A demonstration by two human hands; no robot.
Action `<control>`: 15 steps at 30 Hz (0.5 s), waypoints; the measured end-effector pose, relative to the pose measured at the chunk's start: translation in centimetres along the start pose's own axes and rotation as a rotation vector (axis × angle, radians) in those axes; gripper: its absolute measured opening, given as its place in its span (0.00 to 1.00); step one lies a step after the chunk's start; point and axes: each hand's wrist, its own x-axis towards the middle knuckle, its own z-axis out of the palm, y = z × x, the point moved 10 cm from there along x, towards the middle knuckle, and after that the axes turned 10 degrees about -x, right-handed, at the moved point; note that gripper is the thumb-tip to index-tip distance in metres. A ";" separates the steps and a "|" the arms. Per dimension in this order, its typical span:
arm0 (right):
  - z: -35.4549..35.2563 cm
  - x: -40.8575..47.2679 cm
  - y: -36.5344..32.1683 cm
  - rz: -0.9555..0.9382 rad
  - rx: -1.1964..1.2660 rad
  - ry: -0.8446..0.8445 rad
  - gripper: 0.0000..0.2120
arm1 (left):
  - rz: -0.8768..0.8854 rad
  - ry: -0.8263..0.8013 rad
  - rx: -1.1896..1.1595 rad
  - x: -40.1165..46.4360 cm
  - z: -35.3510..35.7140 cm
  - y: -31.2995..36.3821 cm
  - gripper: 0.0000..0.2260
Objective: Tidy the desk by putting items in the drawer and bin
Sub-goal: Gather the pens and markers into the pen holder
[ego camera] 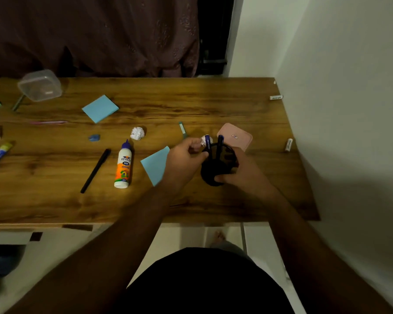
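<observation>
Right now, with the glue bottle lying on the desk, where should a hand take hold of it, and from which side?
Grip the glue bottle around its wide white-and-orange body, coming down from above with fingers across its width. It lies flat on the desk, blue nozzle pointing away, so the tapered cap gives poor purchase. The black pen lies apart on its left, leaving room for fingers on both sides.

Pen holder (pixel 217 168) sitting on desk (pixel 191 105) toward the right, two pens (pixel 219 146) standing in it. Lid (pixel 235 137) lying just behind it. Sticky pad (pixel 156 165) lying left of holder, glue bottle (pixel 123 166) further left, marker (pixel 95 171) beyond that. Paper ball (pixel 137 133) sitting behind glue bottle.
</observation>
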 end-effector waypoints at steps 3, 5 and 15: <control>0.0 -0.1 -0.5 -0.013 -0.043 0.060 0.38 | -0.070 -0.046 -0.034 -1.1 -0.8 -1.6 0.18; 0.2 0.2 -1.4 -0.024 -0.052 0.063 0.37 | -0.060 -0.075 -0.073 -1.9 -1.5 -1.8 0.18; 8.2 6.0 -13.1 -0.275 -0.206 -0.166 0.37 | -0.016 0.116 -0.228 -4.7 -12.5 -2.9 0.33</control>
